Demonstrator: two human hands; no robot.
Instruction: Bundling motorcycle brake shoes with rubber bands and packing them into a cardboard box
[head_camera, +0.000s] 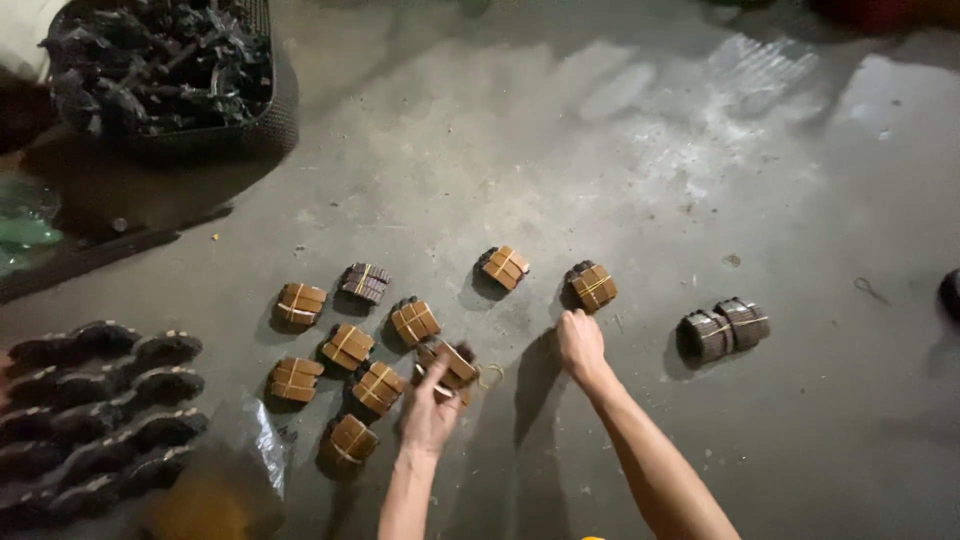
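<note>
Head view, only one I have. My left hand (430, 410) is closed around a brown banded bundle (450, 362) of flat plates, holding it just off the concrete floor (640, 180); a loose rubber band (491, 377) sits right beside it. My right hand (579, 340) is down near the floor, fingers curled, just below the rightmost brown bundle (594, 286). Cannot tell if it's gripping anything; nothing visible in it.

Done so far, by my read: ten brown bundles tied with yellowish bands lie on the floor in a loose cluster, counting the two up by my right hand and another bundle (506, 267) just left of it. Main group (345, 345) sits left of my left hand, bundles near each other but mostly apart. A darker double bundle (724, 328) sits well apart to the right, also banded.

Left to do, as a judgement: plenty. Rows of dark unbundled curved parts (100, 400) are laid out at far left, and a dark basket (170, 70) top left is full of similar black pieces. A crumpled clear plastic bag (245, 440) lies near the rows. So I'd call it a small share banded, bulk stock untouched. The bundle in my left hand looks banded already; can't confirm how many wraps.
</note>
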